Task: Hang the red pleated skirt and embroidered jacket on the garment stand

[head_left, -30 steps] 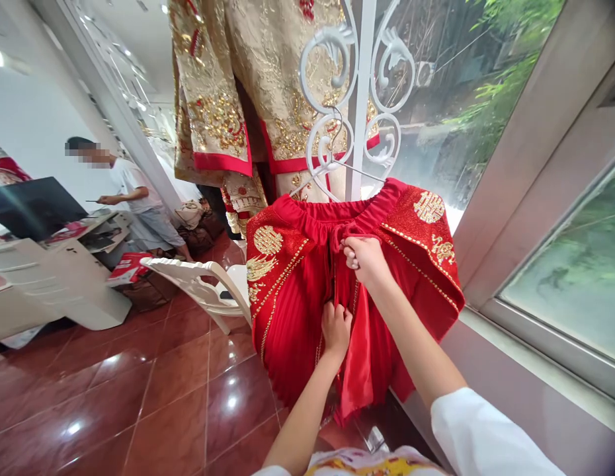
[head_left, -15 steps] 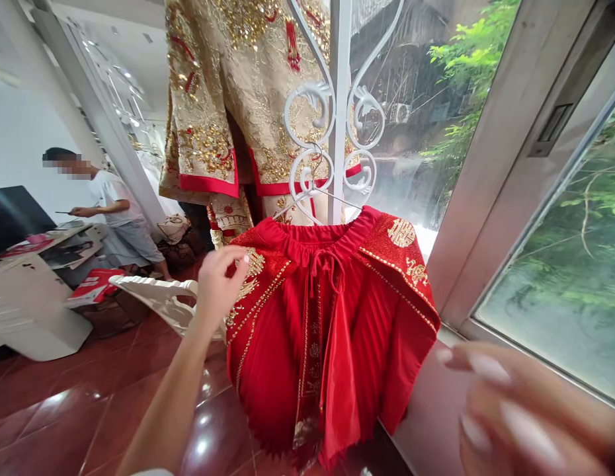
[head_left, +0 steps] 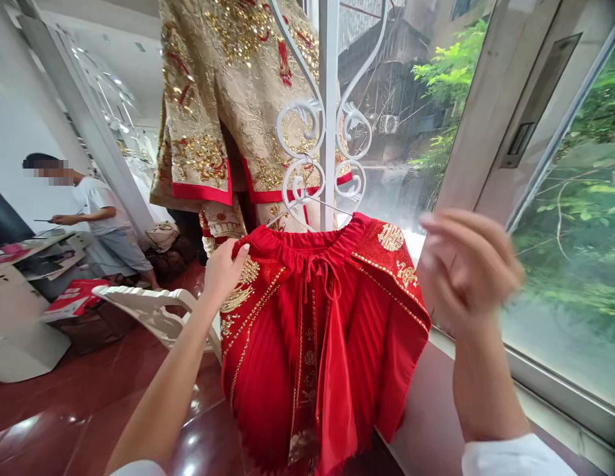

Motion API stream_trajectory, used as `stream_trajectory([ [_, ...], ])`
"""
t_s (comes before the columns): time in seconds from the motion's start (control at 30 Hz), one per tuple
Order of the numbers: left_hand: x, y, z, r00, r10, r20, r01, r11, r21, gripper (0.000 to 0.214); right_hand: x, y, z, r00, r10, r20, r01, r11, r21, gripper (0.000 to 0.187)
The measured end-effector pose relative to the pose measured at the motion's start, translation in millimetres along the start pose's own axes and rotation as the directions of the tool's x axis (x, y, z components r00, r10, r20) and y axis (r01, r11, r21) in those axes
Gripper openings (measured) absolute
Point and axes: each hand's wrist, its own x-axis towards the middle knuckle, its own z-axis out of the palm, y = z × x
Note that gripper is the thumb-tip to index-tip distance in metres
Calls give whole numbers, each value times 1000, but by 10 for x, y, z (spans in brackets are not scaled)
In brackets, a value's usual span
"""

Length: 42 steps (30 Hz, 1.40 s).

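Observation:
A red pleated skirt [head_left: 280, 337] with gold embroidery and a drawstring bow at its gathered waist hangs from a thin wire hanger [head_left: 313, 198]. At the upper left of the skirt, my left hand [head_left: 227, 270] pinches the cloth between thumb and fingers. My right hand [head_left: 471, 264] is in the air to the right of the skirt, apart from it. Its fingers are loosely bent, the thumb stands away from them, and nothing shows in its grasp; motion blurs it somewhat.
The hanger hooks onto a white scrolled metal rack [head_left: 328, 119]. Behind it hangs a gold beaded garment [head_left: 258, 112] with red trim. A window [head_left: 560, 264] is at right. At left are a white chair [head_left: 153, 311], a desk [head_left: 24, 317] and a person [head_left: 102, 205] standing.
My right hand has risen from the lower right to beside the skirt's upper right. My left hand has closed on the skirt's upper left edge. The view has shifted slightly.

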Motion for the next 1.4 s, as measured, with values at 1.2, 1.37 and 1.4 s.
stream_trajectory([
  [1.2,-2375,2263,1582,596,698,397,96,429,-898,25,-4490,-1621,123,-468,884,-9,-819,-438,-372,71],
  [1.37,-2952,3295,1528,325,908,266,16,276,-961,33,-5182,-2815,-1254,-734,506,-453,-439,-862,-251,59],
  [1.4,-3081,3565,1514,280,935,218,-26,235,-972,36,-5279,-3010,-1465,-750,429,-503,-383,-902,-200,59],
])
